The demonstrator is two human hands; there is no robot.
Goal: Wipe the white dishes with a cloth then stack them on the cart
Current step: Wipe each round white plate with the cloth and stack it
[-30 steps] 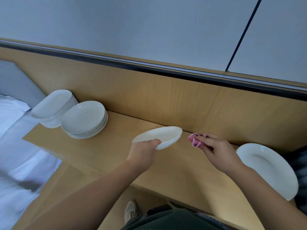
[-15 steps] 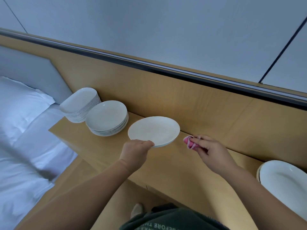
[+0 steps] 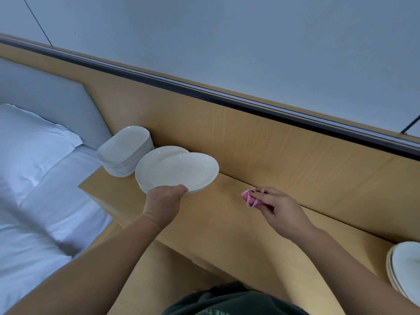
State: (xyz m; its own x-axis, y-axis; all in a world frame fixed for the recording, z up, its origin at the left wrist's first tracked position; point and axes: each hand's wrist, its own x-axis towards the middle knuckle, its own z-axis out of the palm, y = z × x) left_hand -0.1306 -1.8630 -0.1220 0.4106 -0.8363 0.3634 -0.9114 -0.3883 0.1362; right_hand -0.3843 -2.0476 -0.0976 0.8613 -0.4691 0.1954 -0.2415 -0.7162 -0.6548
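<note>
Now the left hand (image 3: 164,198) grips a white plate (image 3: 185,170) by its near rim, over the round stack (image 3: 145,165); right hand (image 3: 276,206) pinches a pink cloth (image 3: 248,197).

The long wooden surface (image 3: 227,223) in front of me runs along a matching back panel (image 3: 284,160). At its far left end, next to the bed (image 3: 45,189), a tall stack of oblong white dishes (image 3: 126,151) stands close to the panel. A lower stack of round white plates (image 3: 145,169) sits just beside it. Well apart, at my right, a third stack of white plates (image 3: 406,267) is cut off by the frame edge
</note>
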